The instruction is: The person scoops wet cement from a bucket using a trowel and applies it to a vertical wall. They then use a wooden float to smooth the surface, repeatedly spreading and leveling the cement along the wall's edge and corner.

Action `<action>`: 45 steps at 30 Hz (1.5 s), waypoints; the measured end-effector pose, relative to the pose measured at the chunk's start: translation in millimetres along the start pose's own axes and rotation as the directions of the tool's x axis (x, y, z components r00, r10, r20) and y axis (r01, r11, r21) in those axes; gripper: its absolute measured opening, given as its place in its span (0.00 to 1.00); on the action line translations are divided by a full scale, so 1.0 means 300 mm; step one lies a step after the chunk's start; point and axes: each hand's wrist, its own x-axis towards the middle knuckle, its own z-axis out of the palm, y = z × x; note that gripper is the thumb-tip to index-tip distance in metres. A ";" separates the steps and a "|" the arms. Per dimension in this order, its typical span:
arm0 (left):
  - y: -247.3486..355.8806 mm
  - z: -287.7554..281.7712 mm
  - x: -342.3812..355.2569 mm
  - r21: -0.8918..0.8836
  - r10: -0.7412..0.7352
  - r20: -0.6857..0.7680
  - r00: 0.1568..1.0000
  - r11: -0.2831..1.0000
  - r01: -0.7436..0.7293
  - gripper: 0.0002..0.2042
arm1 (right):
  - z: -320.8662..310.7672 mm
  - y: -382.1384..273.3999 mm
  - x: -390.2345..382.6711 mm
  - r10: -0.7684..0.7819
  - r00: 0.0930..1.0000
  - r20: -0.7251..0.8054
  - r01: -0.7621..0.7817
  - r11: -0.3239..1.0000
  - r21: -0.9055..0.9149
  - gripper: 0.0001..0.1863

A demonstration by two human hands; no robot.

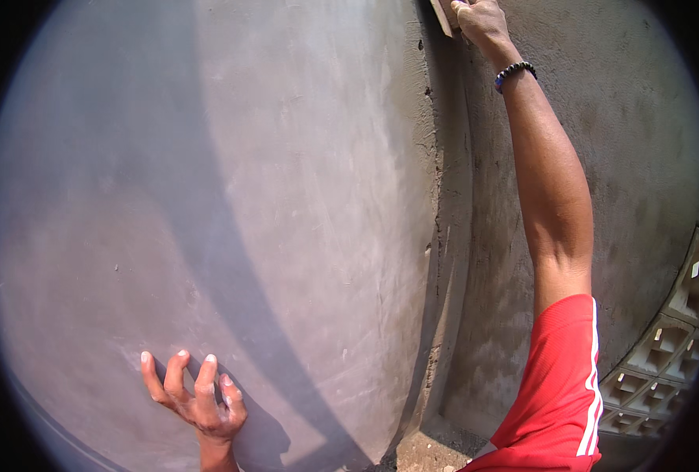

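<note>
Gripping a flat tan tool point(445, 19) in my right hand point(483, 23), I hold it just right of the upper part of the rough vertical edge point(428, 118). My left hand point(206, 403) is well left of that edge's lower part, fingers spread wide and bent by the smooth grey wall point(326, 197); I cannot tell whether they touch it.
</note>
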 end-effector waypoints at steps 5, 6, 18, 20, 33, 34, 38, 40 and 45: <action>-0.009 -0.027 0.006 0.025 0.012 0.024 1.000 1.000 -0.013 0.13 | -0.020 0.046 -0.415 0.104 0.991 0.082 -0.098 0.992 -0.075 0.26; -0.009 -0.026 0.004 0.016 0.013 0.031 0.999 1.000 -0.014 0.13 | -0.051 0.032 -0.538 0.135 0.987 0.086 -0.135 0.991 -0.007 0.26; -0.010 -0.008 0.017 -0.030 0.033 -0.010 0.999 0.999 -0.033 0.14 | -0.416 0.020 -1.650 0.500 0.828 0.252 -0.492 0.865 -0.101 0.27; -0.012 -0.009 0.021 -0.069 0.034 -0.026 0.999 0.997 -0.036 0.14 | -0.450 0.026 -1.660 0.563 0.798 0.216 -0.581 0.813 0.026 0.26; 0.007 -0.014 0.025 -0.007 0.043 0.020 0.999 0.999 -0.043 0.15 | -0.148 -0.143 -1.310 0.228 0.959 0.166 -0.258 0.947 0.191 0.36; 0.009 -0.014 0.021 0.000 0.037 0.021 0.999 0.999 -0.037 0.14 | -0.154 -0.222 -1.394 0.194 0.962 0.191 -0.235 0.945 0.228 0.36; 0.011 -0.021 0.032 0.055 0.094 0.027 0.995 0.994 -0.096 0.13 | -0.330 -0.462 -1.717 0.312 0.796 0.518 -0.537 0.760 0.366 0.33; 0.006 -0.029 0.028 0.035 0.100 0.014 0.995 0.994 -0.100 0.12 | -0.450 -0.554 -1.899 0.548 0.642 0.536 -0.754 0.579 0.311 0.30; 0.031 -0.011 -0.170 -0.519 0.157 -0.023 0.987 0.842 -0.146 0.11 | -0.790 -0.736 -2.331 0.820 -0.250 0.515 -0.419 -0.571 0.706 0.21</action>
